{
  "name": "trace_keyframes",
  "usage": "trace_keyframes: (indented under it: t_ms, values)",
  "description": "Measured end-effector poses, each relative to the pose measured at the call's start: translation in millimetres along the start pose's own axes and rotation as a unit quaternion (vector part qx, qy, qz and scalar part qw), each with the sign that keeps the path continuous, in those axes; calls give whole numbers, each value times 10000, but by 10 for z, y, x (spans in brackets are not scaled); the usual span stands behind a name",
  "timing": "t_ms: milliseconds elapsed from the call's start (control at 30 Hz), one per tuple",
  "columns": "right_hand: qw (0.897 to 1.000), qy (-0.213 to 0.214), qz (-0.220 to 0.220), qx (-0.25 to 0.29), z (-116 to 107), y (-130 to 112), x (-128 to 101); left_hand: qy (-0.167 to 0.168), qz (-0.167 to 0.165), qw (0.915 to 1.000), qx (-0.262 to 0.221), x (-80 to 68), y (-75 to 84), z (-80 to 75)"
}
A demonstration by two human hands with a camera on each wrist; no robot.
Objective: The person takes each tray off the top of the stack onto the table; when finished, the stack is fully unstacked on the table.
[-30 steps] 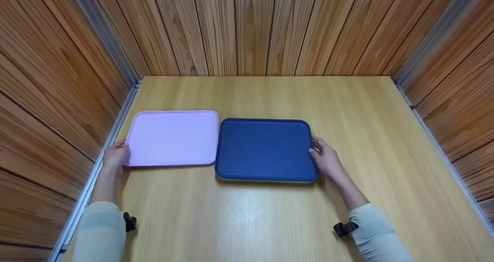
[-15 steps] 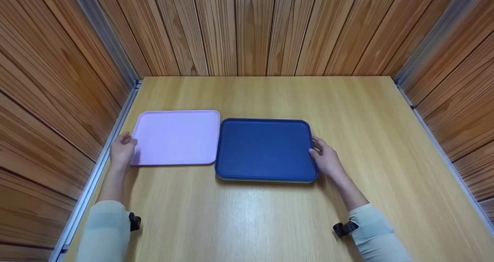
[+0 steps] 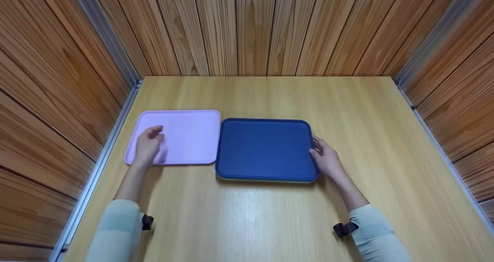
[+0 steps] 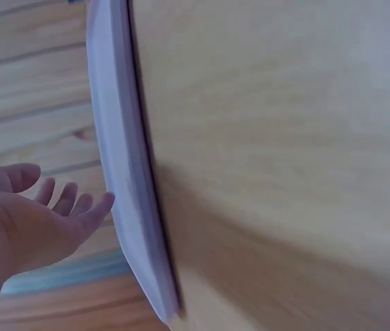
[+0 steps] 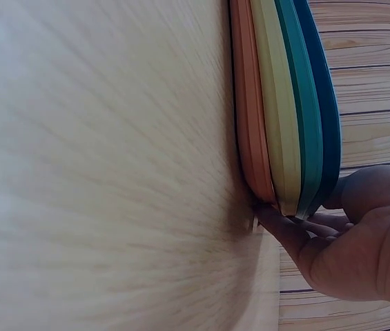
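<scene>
Grip left (image 3: 148, 145): relaxed above pink tray (image 3: 191, 136) | grip right (image 3: 328, 161): pinching tray stack (image 3: 266, 150) at edge

You can read no text, label, brand, number or sign in the head view or in either wrist view. This applies to the lilac tray (image 3: 189, 138) at left, the dark blue tray (image 3: 266, 150) at right, and the teal tray (image 5: 301, 103), yellow tray (image 5: 279, 103) and orange tray (image 5: 252, 117) beneath it. Any marking on the black wrist devices (image 3: 346, 229) is too small for you to read.
</scene>
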State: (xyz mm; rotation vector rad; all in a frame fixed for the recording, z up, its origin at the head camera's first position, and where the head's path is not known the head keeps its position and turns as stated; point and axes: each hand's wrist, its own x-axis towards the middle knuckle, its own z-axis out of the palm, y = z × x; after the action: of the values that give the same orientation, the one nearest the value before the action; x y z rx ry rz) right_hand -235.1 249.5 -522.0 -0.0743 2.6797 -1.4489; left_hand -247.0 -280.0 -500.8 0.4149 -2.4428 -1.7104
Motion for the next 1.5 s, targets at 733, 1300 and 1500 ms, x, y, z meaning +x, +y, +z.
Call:
trace_keyframes:
  t_ms: [733,1300,1500]
  values:
    - [9999,62,126,-23,-17,-23,-7,-2833,-421,9581,77,-409,330,954]
    - [9992,119,362,-106,-12,-27,-69,-2777,-254,9585,599,-481,299,1153]
    - [9984,306,422,-226,-20,-63,-80,-2744,-110,9588,731,-486,311,1134]
